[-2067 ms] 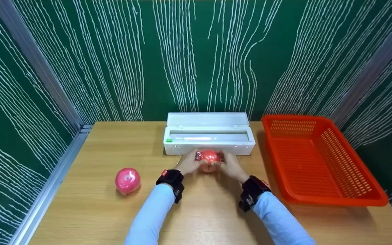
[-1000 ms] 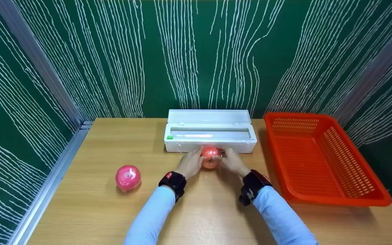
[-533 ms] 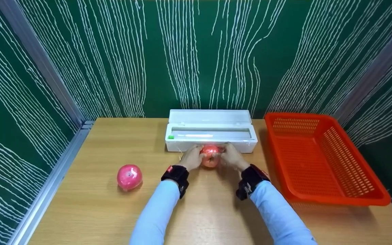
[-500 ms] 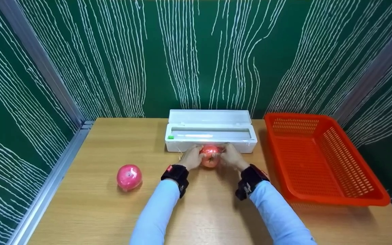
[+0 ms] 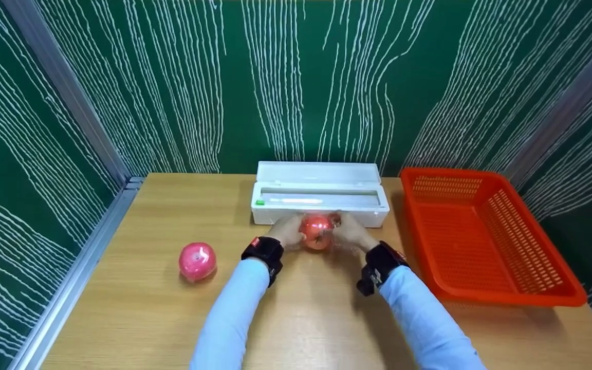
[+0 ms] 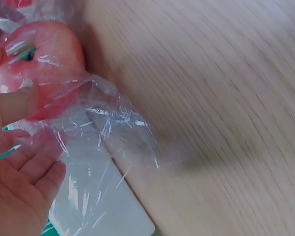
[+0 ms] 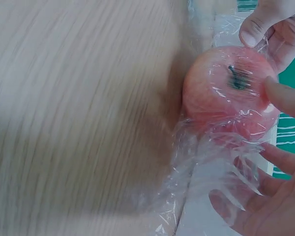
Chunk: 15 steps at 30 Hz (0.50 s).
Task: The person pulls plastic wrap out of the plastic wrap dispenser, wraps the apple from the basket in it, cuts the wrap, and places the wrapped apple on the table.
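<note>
A red apple (image 5: 316, 234) with its stem showing sits between the two hands, in front of the white cling film dispenser (image 5: 265, 214). Clear cling film covers it, and loose film (image 6: 120, 115) spreads from its side in the left wrist view. My left hand (image 5: 287, 230) grips the apple from the left, thumb on its skin and fingers by the film. From the right, my right hand (image 5: 351, 232) holds it the same way; in the right wrist view the thumb presses the apple (image 7: 211, 88) near the stem, while the fingers (image 7: 265, 196) lie behind crumpled film.
A shiny pink wrapped apple (image 5: 197, 261) lies on the wooden table (image 5: 147, 308) at the left. An orange-red plastic basket (image 5: 419, 267) stands at the right. The dispenser's lid (image 5: 319, 173) is raised against the back, near the green wall (image 5: 234, 113).
Both hands stay around the apple by the dispenser, and their fingers and thumbs shift on the film. The whole scene sits slightly higher in view now. The pink apple stays where it was.
</note>
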Motion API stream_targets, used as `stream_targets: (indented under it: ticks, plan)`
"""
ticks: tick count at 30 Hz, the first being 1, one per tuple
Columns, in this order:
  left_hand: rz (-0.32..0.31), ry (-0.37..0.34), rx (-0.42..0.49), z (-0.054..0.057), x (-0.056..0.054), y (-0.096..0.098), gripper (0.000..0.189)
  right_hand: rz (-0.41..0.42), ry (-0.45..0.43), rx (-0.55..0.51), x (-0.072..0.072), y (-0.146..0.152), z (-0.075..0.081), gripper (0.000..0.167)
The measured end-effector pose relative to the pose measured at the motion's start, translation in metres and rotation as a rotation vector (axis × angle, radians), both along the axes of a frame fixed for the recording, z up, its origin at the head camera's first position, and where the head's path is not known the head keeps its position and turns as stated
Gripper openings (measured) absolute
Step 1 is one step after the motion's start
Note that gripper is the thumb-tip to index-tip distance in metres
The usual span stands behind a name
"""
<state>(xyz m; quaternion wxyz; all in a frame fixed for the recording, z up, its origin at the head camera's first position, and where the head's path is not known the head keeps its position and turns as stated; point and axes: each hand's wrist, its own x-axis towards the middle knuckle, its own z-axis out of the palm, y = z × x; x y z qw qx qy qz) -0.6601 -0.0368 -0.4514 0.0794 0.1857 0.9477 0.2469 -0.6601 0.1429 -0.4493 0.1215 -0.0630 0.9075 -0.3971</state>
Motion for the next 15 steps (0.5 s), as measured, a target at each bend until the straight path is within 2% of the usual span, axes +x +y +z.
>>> stream_targets:
  ticks: [3,9,12,15]
  plan:
    - [0.023,-0.034,0.043,0.003,0.001,-0.003,0.044,-0.012,-0.036,-0.01,0.001,-0.002,0.001,0.063]
    - [0.016,-0.103,0.082,0.013,0.007,-0.013,0.049,0.01,-0.061,-0.04,0.005,-0.002,0.0,0.069]
    - [0.005,-0.086,0.069,0.018,0.007,-0.019,0.049,0.01,-0.061,-0.068,0.008,-0.002,0.001,0.071]
    - [0.014,-0.015,0.049,0.022,0.005,-0.029,0.043,-0.005,-0.052,-0.06,0.012,-0.002,0.002,0.072]
